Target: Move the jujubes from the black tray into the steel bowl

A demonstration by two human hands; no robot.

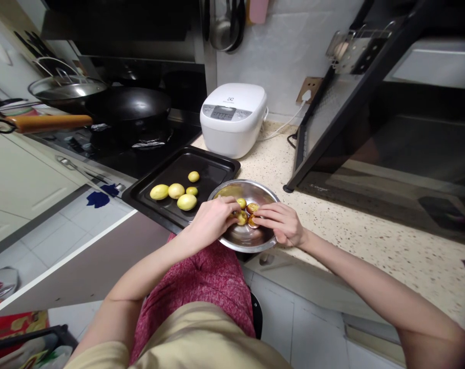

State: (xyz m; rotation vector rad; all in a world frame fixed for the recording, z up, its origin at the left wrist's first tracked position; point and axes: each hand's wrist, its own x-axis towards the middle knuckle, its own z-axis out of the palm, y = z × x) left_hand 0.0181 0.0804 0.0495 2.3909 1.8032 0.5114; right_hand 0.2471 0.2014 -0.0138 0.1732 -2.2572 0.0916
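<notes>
A round stainless steel bowl (248,247) sits at the counter's front edge, its left side over the corner of a black baking tray (217,163). Inside the bowl are several small fruits, some yellow, some brownish. My left hand (216,218) reaches in from the left, fingers curled on a yellow fruit (241,219). From the right, my right hand (280,221) has its fingertips closed on a brownish-yellow fruit (252,208); the fingers partly hide it. On the tray lie several yellow fruits, including a lemon (187,202) and a smaller round one (193,177).
A white rice cooker (232,123) stands behind the tray, its cord plugged into a wall socket (309,90). A large black oven (394,148) fills the right. Left is a stove with a wok (132,105), its wooden handle (51,123) sticking out, and a lidded pan (67,89).
</notes>
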